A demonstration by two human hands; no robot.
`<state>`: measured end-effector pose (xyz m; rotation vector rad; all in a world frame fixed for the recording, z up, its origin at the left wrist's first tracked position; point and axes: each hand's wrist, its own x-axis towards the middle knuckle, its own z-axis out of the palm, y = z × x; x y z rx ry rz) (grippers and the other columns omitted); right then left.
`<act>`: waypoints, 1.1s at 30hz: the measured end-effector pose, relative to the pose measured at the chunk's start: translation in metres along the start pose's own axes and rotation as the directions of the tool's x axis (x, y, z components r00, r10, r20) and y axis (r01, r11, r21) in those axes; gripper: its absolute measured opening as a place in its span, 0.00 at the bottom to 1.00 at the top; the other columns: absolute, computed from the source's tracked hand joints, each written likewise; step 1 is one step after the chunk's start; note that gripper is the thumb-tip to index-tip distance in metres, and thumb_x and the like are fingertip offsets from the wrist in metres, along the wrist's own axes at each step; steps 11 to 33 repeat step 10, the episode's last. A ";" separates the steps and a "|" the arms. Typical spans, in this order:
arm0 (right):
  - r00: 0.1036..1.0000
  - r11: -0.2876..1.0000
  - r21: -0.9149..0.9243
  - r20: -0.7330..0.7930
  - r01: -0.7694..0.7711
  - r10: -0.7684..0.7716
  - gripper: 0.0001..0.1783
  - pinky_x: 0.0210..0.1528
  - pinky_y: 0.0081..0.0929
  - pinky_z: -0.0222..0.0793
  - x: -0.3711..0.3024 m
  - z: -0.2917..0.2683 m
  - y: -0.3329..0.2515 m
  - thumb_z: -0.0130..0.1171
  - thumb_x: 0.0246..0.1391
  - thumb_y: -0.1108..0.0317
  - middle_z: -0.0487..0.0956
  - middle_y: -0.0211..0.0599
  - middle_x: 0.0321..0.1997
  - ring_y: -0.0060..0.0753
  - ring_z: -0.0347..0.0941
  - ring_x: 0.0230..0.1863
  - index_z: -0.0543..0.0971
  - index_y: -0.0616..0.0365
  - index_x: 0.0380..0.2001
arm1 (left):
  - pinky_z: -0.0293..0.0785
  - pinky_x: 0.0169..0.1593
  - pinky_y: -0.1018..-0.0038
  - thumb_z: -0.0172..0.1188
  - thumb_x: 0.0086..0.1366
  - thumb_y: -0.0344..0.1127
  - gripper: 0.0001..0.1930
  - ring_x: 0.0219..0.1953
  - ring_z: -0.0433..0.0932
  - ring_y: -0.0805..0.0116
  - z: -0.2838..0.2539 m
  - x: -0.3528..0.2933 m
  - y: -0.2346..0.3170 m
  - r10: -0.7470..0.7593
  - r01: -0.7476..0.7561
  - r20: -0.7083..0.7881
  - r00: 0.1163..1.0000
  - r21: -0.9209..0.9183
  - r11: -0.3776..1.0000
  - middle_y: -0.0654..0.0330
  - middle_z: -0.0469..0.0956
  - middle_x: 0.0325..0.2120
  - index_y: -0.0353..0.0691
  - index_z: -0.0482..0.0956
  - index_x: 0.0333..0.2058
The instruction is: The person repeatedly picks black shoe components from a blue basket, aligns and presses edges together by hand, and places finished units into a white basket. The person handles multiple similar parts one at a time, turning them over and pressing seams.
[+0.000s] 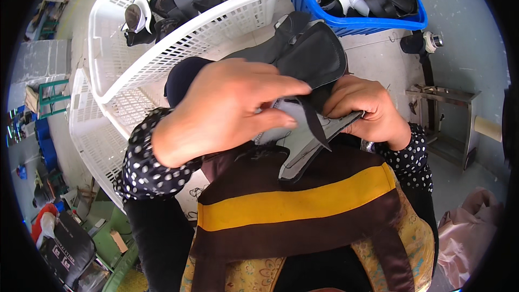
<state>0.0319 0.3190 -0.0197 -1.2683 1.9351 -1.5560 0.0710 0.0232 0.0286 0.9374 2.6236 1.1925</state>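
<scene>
A black shoe upper (315,54) with pale grey lining is held above my lap. My right hand (373,107) is closed around its right side, with thumb and fingers pinching the edge. My left hand (221,105), slightly blurred, reaches over it from the left. Its index finger and thumb are stretched out and apart, the index tip at the black padded part. A narrow black strip (313,124) hangs beside those two fingertips, and I see no grip on it. The grey lining's stitched lower end (297,165) points down toward my brown apron (243,243) with its yellow band.
A white slatted basket (189,48) with several dark shoe pieces stands at the upper left. Beyond the work, a blue crate (373,24) is heaped with black and white pieces. A metal stand (454,97) is at the right, with pinkish cloth (467,238) below it.
</scene>
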 end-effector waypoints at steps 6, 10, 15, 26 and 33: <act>0.999 0.996 -0.071 -0.010 0.045 -0.046 0.14 0.41 0.38 0.74 -0.011 0.023 0.001 0.77 0.37 0.75 0.86 0.35 0.37 0.43 0.82 0.37 0.82 0.57 0.29 | 0.67 0.24 0.66 0.70 0.61 0.31 0.07 0.19 0.75 0.55 0.047 0.038 -0.015 -0.074 0.100 -0.189 0.979 0.129 0.987 0.54 0.77 0.18 0.36 0.81 0.27; 0.995 0.984 -0.147 0.016 0.103 -0.102 0.12 0.42 0.39 0.77 -0.018 0.037 0.004 0.73 0.40 0.72 0.86 0.34 0.40 0.44 0.82 0.38 0.83 0.54 0.32 | 0.76 0.24 0.65 0.62 0.71 0.33 0.12 0.19 0.82 0.59 0.034 0.053 -0.035 -0.495 0.474 -0.083 0.865 -0.185 0.861 0.59 0.86 0.24 0.41 0.83 0.26; 0.995 0.984 -0.147 0.016 0.103 -0.102 0.12 0.42 0.39 0.77 -0.018 0.037 0.004 0.73 0.40 0.72 0.86 0.34 0.40 0.44 0.82 0.38 0.83 0.54 0.32 | 0.76 0.24 0.65 0.62 0.71 0.33 0.12 0.19 0.82 0.59 0.034 0.053 -0.035 -0.495 0.474 -0.083 0.865 -0.185 0.861 0.59 0.86 0.24 0.41 0.83 0.26; 0.995 0.984 -0.147 0.016 0.103 -0.102 0.12 0.42 0.39 0.77 -0.018 0.037 0.004 0.73 0.40 0.72 0.86 0.34 0.40 0.44 0.82 0.38 0.83 0.54 0.32 | 0.76 0.24 0.65 0.62 0.71 0.33 0.12 0.19 0.82 0.59 0.034 0.053 -0.035 -0.495 0.474 -0.083 0.865 -0.185 0.861 0.59 0.86 0.24 0.41 0.83 0.26; 0.995 0.984 -0.147 0.016 0.103 -0.102 0.12 0.42 0.39 0.77 -0.018 0.037 0.004 0.73 0.40 0.72 0.86 0.34 0.40 0.44 0.82 0.38 0.83 0.54 0.32 | 0.76 0.24 0.65 0.62 0.71 0.33 0.12 0.19 0.82 0.59 0.034 0.053 -0.035 -0.495 0.474 -0.083 0.865 -0.185 0.861 0.59 0.86 0.24 0.41 0.83 0.26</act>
